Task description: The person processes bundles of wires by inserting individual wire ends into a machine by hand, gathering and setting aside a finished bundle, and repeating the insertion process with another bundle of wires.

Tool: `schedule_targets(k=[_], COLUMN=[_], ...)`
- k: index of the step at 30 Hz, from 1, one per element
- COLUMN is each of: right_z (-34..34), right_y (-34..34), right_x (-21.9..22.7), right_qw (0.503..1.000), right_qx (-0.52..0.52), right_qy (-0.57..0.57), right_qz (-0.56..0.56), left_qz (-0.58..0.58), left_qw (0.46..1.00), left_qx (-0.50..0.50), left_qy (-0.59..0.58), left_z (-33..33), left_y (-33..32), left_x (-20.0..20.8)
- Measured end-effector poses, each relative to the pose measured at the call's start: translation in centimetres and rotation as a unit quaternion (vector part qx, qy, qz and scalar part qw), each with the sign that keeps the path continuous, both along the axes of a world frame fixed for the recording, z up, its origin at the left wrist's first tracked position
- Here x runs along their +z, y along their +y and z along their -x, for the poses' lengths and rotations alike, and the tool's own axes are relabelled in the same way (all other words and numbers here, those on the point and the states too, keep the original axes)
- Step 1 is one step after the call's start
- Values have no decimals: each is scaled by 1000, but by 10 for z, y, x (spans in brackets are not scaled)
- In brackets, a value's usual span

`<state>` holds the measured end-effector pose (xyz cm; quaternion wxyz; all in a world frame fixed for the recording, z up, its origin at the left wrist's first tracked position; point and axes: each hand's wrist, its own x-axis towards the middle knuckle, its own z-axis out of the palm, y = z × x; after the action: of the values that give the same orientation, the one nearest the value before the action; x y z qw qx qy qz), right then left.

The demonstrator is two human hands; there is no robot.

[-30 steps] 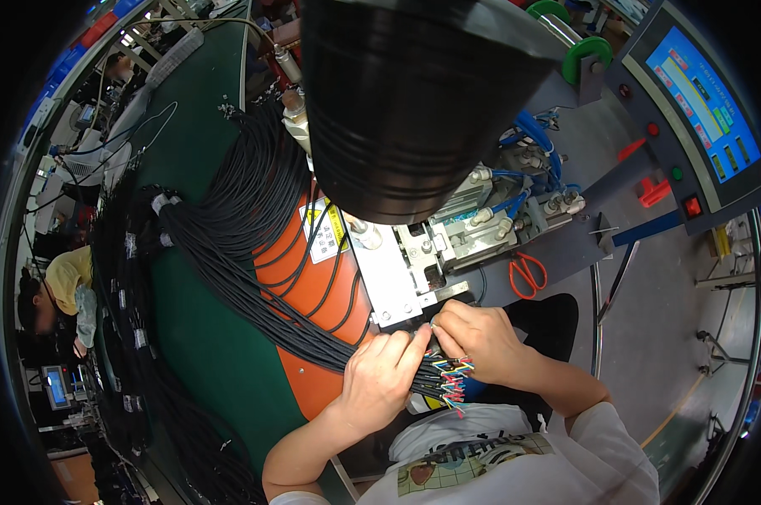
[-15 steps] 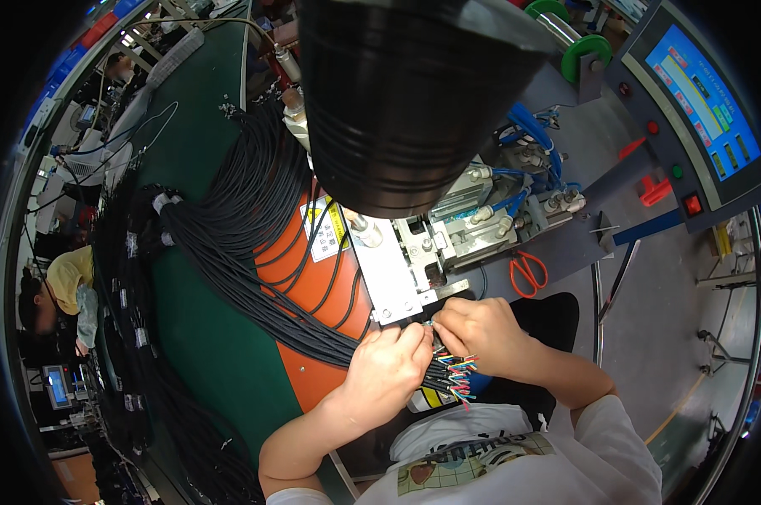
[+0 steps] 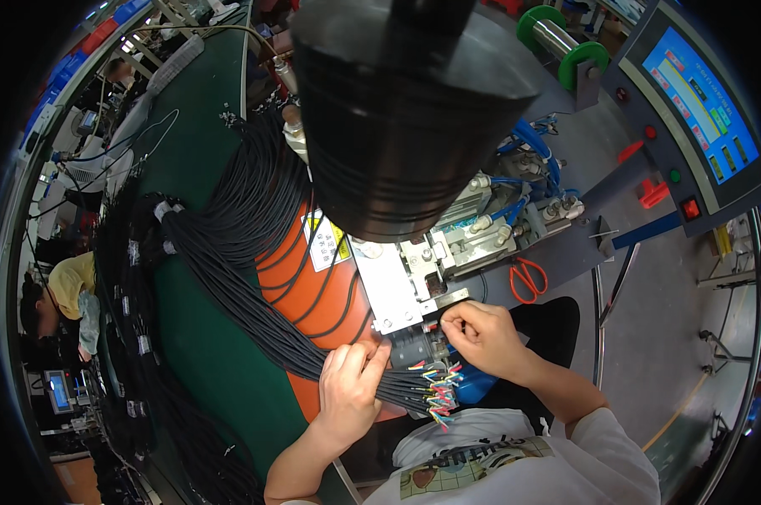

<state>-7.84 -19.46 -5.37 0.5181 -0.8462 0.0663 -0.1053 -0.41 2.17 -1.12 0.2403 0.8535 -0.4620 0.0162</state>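
Observation:
A thick bundle of black cables [image 3: 267, 324] runs across to the front of a metal bench machine [image 3: 389, 290]. Stripped, multicoloured wire ends [image 3: 442, 391] fan out from its near end. My left hand [image 3: 347, 389] is closed on the cables just behind those ends, thumb and forefinger pointing toward the machine. My right hand [image 3: 486, 338] is at the machine's front edge, fingers curled and thumb against forefinger. A small red spot shows beside its fingertips; whatever they pinch is too small to make out.
A large black cylinder [image 3: 406, 126] hangs over the machine and hides part of it. Orange-handled scissors [image 3: 528, 280] lie to the right. A touch screen [image 3: 700, 101] and a green-flanged wire spool [image 3: 561, 46] stand far right. More cables [image 3: 141, 337] lie along the green table [image 3: 216, 370].
My hands, close together before, have moved apart. The left has shifted left along the cables, baring the wire ends and a dark machine part; the right has moved slightly right.

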Motion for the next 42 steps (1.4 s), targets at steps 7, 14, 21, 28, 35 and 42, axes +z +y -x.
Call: schedule_targets(k=[7,14,21,28,35,42], right_z=[-5,-1,-3,1,-1,5], right_y=[9,15,14,13,18,33], right_x=[9,25,6,11,4,18], right_qw=[972,970,978,871,863,971], right_qx=[162,157,115,133,144,56], right_qy=[-78,-23,-74,36,39,-123], right_qz=[-147,-183,-155,-473,-482,-199], left_qz=[29,58,136,176,122,137], left_qw=[999,990,987,982,983,987], left_qx=[-25,-75,-53,-35,-110,-68], left_qy=[37,106,65,53,86,44], left_z=[-8,-10,-11,1,-5,2], left_y=[-7,2,-5,-19,-19,-23], left_x=[-1,-1,-3,3,2,6])
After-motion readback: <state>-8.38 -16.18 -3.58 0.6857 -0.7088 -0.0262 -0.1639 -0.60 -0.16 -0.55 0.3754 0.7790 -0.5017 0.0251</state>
